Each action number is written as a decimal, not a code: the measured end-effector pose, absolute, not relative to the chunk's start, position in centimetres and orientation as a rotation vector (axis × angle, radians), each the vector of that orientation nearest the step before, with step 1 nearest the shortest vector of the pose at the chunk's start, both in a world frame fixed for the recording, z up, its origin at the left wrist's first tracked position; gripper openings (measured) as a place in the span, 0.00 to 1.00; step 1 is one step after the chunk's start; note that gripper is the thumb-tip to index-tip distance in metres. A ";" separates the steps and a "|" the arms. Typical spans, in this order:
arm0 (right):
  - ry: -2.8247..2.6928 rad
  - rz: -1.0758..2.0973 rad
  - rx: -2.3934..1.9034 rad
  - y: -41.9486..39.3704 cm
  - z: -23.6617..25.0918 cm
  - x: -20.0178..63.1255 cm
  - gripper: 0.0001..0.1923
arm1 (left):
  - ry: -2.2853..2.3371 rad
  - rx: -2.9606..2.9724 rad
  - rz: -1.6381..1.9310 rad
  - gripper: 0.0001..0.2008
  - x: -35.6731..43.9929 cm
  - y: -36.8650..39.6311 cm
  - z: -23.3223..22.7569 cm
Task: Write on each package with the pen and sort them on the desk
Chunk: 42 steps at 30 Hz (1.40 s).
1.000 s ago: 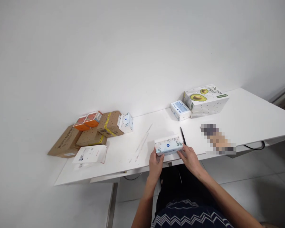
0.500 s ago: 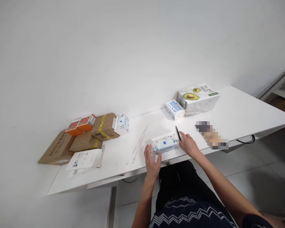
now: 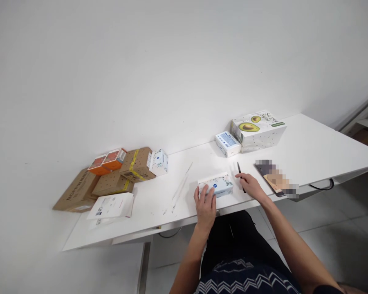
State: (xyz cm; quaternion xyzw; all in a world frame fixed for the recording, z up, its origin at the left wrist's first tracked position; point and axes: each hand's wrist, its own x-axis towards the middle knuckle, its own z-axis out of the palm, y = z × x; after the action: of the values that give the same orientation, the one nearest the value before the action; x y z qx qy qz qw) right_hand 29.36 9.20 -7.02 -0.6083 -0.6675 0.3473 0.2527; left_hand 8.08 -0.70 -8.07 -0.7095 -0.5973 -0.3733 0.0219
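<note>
A white tissue pack (image 3: 222,187) with a leaf print and a blue logo lies near the table's front edge. My left hand (image 3: 206,204) grips its left end, fingers over the top and the thumb at the front side. To the right of the pack, my right hand (image 3: 249,186) has its fingers closed around a slim black pen-like tool (image 3: 239,167). The tool's thin end points away from me; its exact kind is too small to tell. The hand hides part of its middle.
Behind stand a white avocado-print box (image 3: 260,136) and another tissue pack (image 3: 227,143). A flat, partly pixelated thing (image 3: 265,175) lies at right. Stacked at left are cardboard boxes (image 3: 76,192), orange boxes (image 3: 107,160), a floral pack (image 3: 159,161) and a white box (image 3: 112,205).
My left hand has moved from beside the tissue pack onto its left end. My right hand has shifted right with the black tool, away from the pack. The view has tilted slightly.
</note>
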 end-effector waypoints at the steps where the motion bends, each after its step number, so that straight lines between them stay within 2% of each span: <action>1: -1.709 1.016 -1.607 9.1 -6.7 30.0 0.21 | -1.841 -2.202 -1.151 0.16 8.4 -0.6 -8.0; 5: -1.177 1.290 -1.253 8.5 -5.2 31.7 0.15 | -1.815 -2.208 -1.132 0.16 9.5 -0.1 -7.5; 11: -1.066 1.206 -1.040 7.7 -3.7 32.1 0.14 | -1.919 -2.228 -1.259 0.18 9.1 -0.4 -7.3; 17: -1.219 1.054 -1.123 6.2 -6.0 29.5 0.13 | -2.484 -2.108 -1.643 0.33 6.6 -1.1 -9.0; 22: -1.380 1.072 -1.274 4.7 -6.5 27.3 0.16 | -2.621 -2.097 -1.645 0.25 6.4 -0.8 -8.3; 28: -1.427 1.011 -1.259 5.5 -4.4 27.1 0.16 | -2.744 -1.857 -1.704 0.25 6.3 -0.1 -5.7; 32: -1.383 1.018 -1.332 5.6 -6.2 27.2 0.16 | -2.682 -2.028 -1.780 0.26 5.9 -0.4 -7.2; 38: -1.400 1.013 -1.368 4.3 -8.9 27.9 0.16 | -2.477 -2.199 -1.450 0.27 6.3 -1.5 -9.8; 42: -1.380 0.977 -1.293 4.0 -7.7 27.6 0.14 | -2.422 -2.053 -1.526 0.21 7.1 -1.3 -8.8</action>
State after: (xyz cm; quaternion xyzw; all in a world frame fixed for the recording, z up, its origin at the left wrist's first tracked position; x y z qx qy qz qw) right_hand 27.59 3.96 -7.70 -0.5311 -0.5669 0.4015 0.4851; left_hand 7.09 -1.32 -8.76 -0.5723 -0.6752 -0.4252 -0.1895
